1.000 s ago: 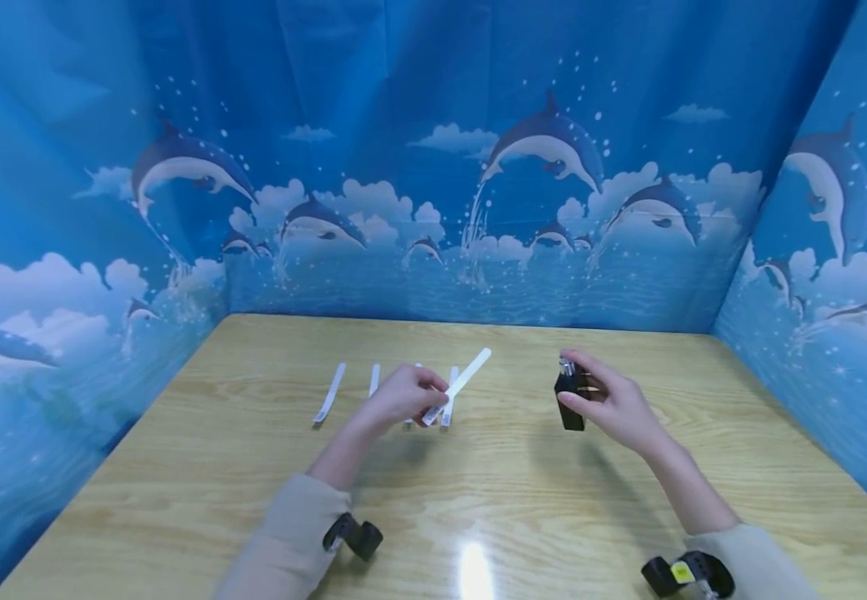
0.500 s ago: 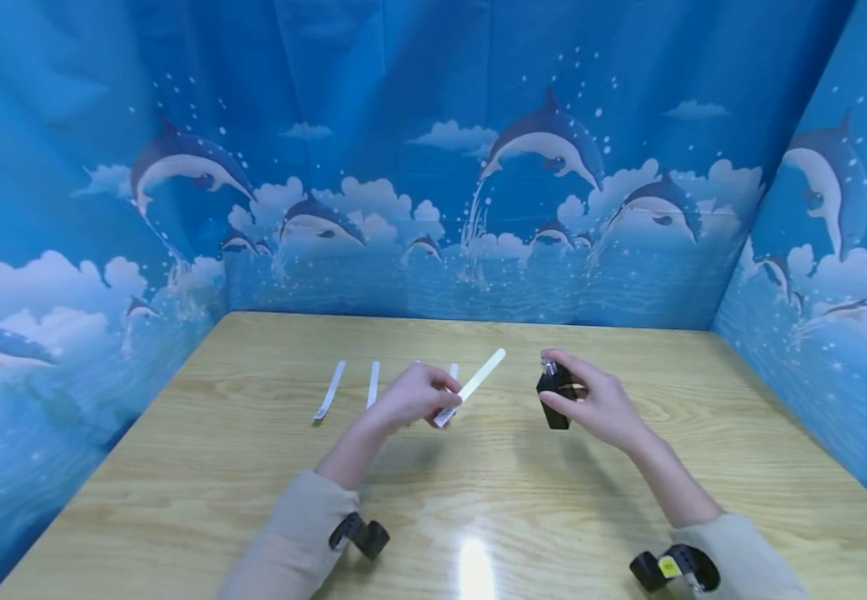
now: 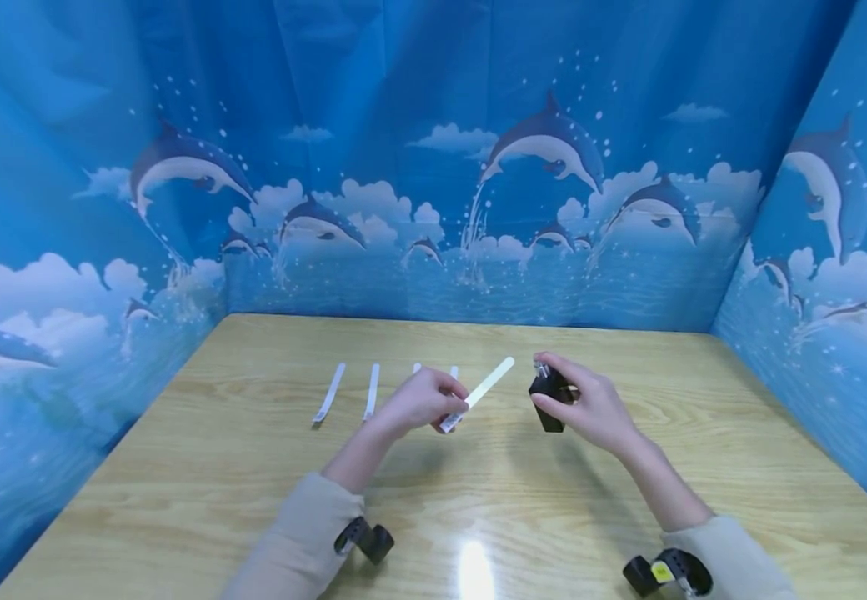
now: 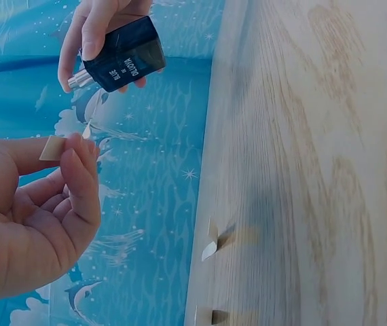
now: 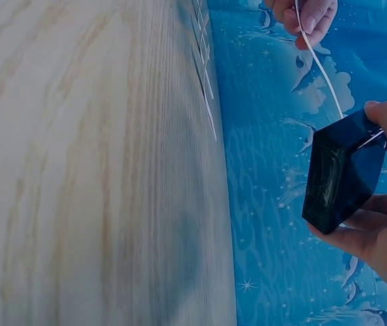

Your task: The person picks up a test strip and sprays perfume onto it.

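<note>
My left hand pinches a narrow white paper test strip near its lower end, fingers curled. The strip slants up and to the right, its rounded far tip pointing toward a dark perfume bottle. My right hand grips that bottle above the table, index finger at the silver spray nozzle and thumb on the side. White lettering marks the bottle's face in the left wrist view. Strip tip and bottle are a small gap apart in the head view. Any spray is not visible.
Several similar white strips lie in a row on the wooden table, the leftmost strip slightly curved. Two of them are partly hidden behind my left hand. A blue dolphin-print curtain stands at the table's back and sides.
My right hand has brought the bottle leftward, and my left hand has moved the strip slightly to the right. The gap between strip and bottle has narrowed.
</note>
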{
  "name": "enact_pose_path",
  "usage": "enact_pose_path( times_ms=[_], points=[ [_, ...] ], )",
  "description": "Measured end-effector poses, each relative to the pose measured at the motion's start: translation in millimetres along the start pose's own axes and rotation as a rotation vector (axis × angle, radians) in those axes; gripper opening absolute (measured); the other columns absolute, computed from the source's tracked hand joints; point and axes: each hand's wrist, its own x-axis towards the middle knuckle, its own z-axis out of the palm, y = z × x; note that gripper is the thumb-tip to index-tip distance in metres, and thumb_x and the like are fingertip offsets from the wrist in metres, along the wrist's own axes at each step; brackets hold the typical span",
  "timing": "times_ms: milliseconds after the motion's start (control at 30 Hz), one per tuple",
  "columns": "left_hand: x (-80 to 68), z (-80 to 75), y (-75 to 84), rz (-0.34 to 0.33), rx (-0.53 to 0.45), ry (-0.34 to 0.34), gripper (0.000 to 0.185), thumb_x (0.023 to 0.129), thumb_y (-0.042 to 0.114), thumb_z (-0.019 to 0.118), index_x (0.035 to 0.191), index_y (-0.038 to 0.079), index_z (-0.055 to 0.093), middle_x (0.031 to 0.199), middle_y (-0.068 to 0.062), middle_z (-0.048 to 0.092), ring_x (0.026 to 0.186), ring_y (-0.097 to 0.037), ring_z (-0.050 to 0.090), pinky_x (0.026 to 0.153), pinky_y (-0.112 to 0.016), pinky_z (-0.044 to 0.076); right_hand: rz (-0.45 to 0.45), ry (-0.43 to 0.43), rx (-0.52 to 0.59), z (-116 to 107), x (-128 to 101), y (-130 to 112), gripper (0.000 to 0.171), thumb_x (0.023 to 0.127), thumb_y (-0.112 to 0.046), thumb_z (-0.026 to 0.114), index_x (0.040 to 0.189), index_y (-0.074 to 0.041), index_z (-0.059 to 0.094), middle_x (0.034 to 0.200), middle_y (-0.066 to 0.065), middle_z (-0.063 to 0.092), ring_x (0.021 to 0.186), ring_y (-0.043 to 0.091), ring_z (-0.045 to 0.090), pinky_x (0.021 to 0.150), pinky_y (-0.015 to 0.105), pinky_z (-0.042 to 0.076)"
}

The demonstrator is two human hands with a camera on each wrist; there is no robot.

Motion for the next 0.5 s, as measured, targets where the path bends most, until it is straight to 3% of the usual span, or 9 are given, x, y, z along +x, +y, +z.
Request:
enact_pose_path(
  times_ms=[133, 500],
  points=[
    [0.3, 1.3, 1.8, -0.002, -0.002, -0.004, 0.015, 0.085, 0.000, 0.059, 0.098, -0.007, 0.063, 0.080, -0.024, 0.062, 0.056, -0.015, 0.056, 0.050, -0.022, 0.049, -0.006, 0.000, -0.048, -0.8, -0.1, -1.9, 0.052, 0.082, -0.020, 0.071, 0.130, -0.011, 0.053, 0.118, 0.017, 0.059, 0.092, 0.027, 0.060, 0.060, 0.030, 0.053],
    [0.7, 4.3, 2.3, -0.014, -0.009, -0.014, 0.015, 0.085, -0.001, 0.060, 0.098, -0.007, 0.063, 0.082, -0.026, 0.062, 0.055, -0.014, 0.055, 0.049, -0.022, 0.049, -0.051, 0.018, -0.147, -1.4, -0.2, -5.7, 0.053, 0.080, -0.021, 0.073, 0.129, -0.011, 0.053, 0.117, 0.017, 0.060, 0.098, 0.032, 0.059, 0.071, 0.047, 0.052]
  ],
)
